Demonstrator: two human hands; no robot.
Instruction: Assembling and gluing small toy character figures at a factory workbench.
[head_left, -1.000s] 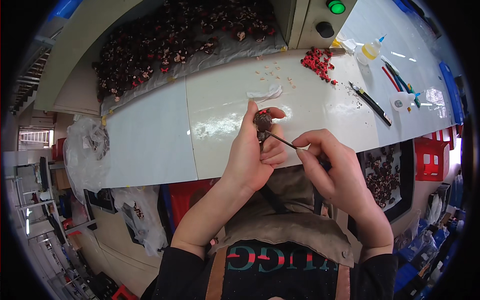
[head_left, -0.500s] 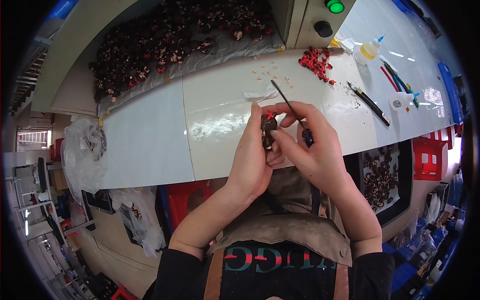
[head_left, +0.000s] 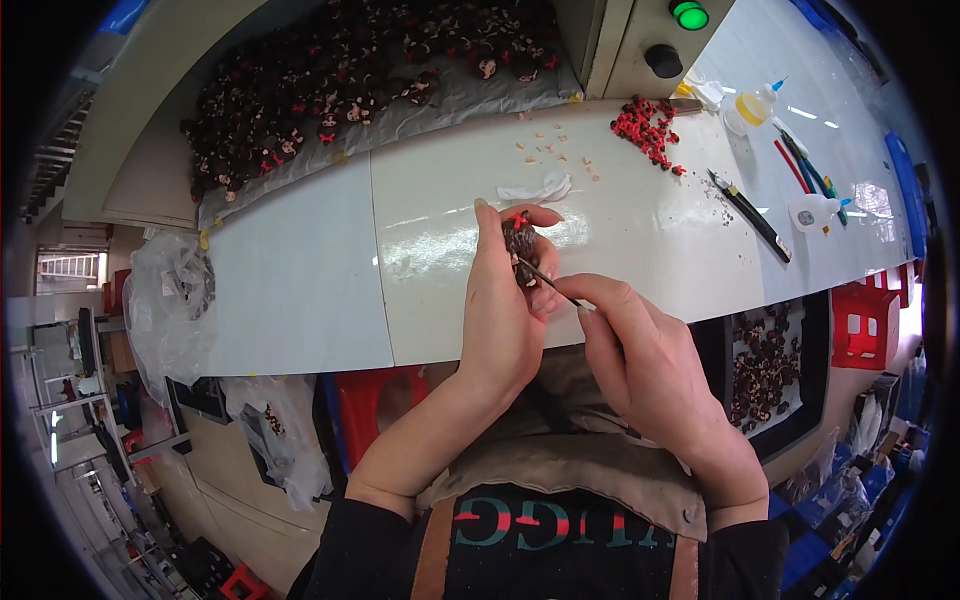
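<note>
Above the table's front edge, my left hand (head_left: 498,318) is closed around a small dark brown figurine (head_left: 519,237) with a red bow on top and pale bits along its side. Between the thumb and fingers of my right hand (head_left: 645,362) is a thin dark stick tool (head_left: 556,287). Its far end meets the figurine's lower side, though whether it touches cannot be made out. The rest of the tool is hidden by my right hand.
Beyond my hands lie a white tissue (head_left: 535,189), scattered pale pieces (head_left: 561,157) and a pile of small red parts (head_left: 645,130). A craft knife (head_left: 750,215) and squeeze bottles (head_left: 815,211) are at right. Many dark figurines (head_left: 330,90) cover a foil-lined surface at back left.
My right hand has moved down and away from the figurine and turned the tool, so its end now points at the figurine. My left hand has tilted the figurine slightly and kept hold.
</note>
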